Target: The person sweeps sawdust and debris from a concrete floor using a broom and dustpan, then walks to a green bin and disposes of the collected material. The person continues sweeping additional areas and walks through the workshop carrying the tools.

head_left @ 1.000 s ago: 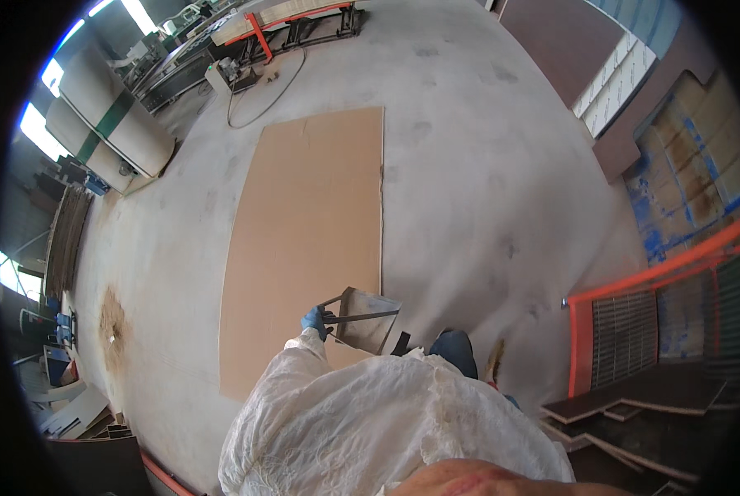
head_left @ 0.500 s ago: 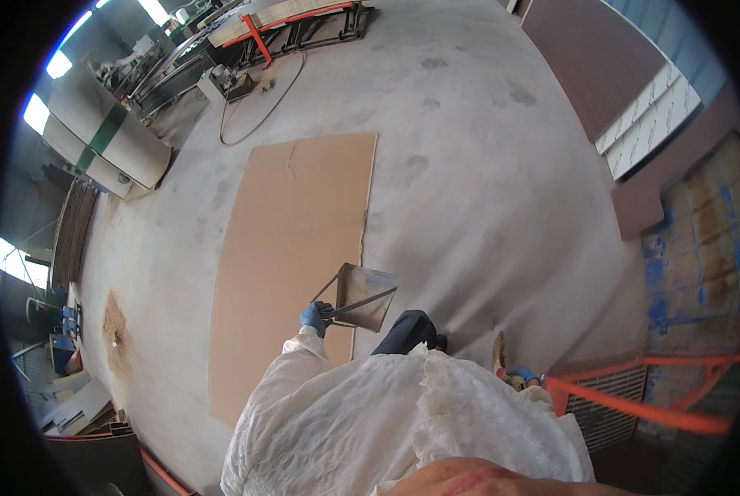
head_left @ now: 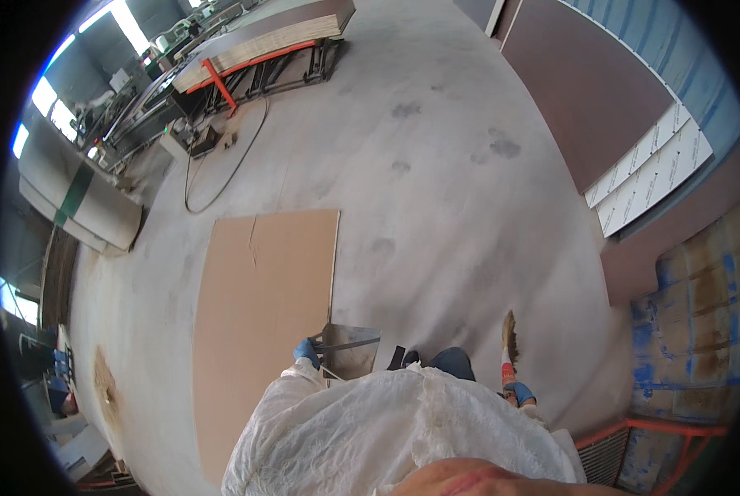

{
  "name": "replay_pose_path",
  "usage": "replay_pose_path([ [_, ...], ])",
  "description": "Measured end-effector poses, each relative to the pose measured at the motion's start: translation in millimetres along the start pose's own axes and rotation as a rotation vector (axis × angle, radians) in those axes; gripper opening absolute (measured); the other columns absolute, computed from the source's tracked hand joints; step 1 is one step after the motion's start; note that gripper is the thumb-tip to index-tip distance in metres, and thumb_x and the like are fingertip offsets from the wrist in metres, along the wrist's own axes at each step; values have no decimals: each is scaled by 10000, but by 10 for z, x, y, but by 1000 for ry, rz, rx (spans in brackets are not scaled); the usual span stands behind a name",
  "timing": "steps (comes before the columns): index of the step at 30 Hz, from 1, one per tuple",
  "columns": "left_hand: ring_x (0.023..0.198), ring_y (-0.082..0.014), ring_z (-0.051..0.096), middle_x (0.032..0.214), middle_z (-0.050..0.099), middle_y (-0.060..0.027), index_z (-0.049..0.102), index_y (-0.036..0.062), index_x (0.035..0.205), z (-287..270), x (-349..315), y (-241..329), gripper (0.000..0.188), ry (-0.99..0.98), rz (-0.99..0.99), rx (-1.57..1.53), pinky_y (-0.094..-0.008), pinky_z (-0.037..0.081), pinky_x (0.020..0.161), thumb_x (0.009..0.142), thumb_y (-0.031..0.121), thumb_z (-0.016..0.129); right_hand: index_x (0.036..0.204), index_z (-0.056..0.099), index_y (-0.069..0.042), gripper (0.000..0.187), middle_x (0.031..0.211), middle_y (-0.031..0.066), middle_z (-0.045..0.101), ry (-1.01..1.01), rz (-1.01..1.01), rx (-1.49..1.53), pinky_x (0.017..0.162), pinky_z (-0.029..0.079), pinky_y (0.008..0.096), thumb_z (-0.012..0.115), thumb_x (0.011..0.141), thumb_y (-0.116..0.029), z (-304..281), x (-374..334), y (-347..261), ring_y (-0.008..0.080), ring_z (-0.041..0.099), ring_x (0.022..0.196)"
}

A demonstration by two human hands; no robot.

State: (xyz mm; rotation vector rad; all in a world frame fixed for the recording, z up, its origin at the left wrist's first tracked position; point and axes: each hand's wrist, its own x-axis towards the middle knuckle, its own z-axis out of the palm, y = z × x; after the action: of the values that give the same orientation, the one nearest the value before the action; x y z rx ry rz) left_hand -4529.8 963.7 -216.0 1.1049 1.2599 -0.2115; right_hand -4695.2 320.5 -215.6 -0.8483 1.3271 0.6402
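Observation:
My blue-gloved left hand (head_left: 307,350) is closed around the bar handle of a square metal dustpan (head_left: 355,360), carried low in front of me and overlapping the edge of a large brown board (head_left: 262,289) on the floor. My right hand (head_left: 519,393), also in a blue glove, grips a hand brush (head_left: 510,339). Its tan bristles point forward, and red and white show near the grip. My shoes and dark trouser leg (head_left: 453,362) show between the two hands.
Ahead on the left, a stack of panels (head_left: 262,41) rests on an orange-legged lift table, with a hose (head_left: 242,169) on the floor. Large brown panels (head_left: 585,99) lean along the right. A red metal frame (head_left: 676,428) stands close at lower right; sawdust (head_left: 105,388) lies left.
I have moved forward, so the floor board and lift table sit lower in view. The dustpan has come closer to my body. The brush has swung forward into fuller view.

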Motion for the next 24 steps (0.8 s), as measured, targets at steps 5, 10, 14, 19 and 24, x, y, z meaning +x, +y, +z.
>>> replay_pose_path([
  [5,765,-278,592,785,646,-89,611,109,838,1628,535,1062,151,-14,9,58,-521,403,637,776,211,518,904,553,-65,241,748,120,572,-56,-36,120,665,543,442,666,710,-152,443,483,-1438,341,611,700],
  [10,691,-285,598,744,631,-96,585,113,906,3163,873,1811,170,-38,-1,-33,-494,380,627,815,220,488,893,587,-59,209,763,107,600,-89,-84,-46,682,529,414,660,731,-169,861,1033,-3582,305,619,711],
  [14,768,-287,622,782,640,-95,564,115,892,4329,929,2585,152,41,33,-96,-559,386,677,808,210,481,884,614,-53,192,776,97,622,-109,-101,-111,695,518,391,655,748,-183,1399,1132,-5278,276,626,719],
  [19,819,-285,621,831,644,-97,568,122,950,5794,1345,3594,191,-39,27,-180,-582,376,745,792,183,479,872,648,-47,184,791,83,649,-109,-148,-181,712,504,362,649,769,-200,2092,1484,-7226,240,635,730],
  [24,888,-250,599,889,650,-53,591,132,923,7459,2017,4703,204,-101,31,-124,-562,366,791,850,238,432,861,683,-41,194,807,70,676,-250,-309,-208,729,490,334,643,790,-217,2662,1893,-8962,204,644,741],
])
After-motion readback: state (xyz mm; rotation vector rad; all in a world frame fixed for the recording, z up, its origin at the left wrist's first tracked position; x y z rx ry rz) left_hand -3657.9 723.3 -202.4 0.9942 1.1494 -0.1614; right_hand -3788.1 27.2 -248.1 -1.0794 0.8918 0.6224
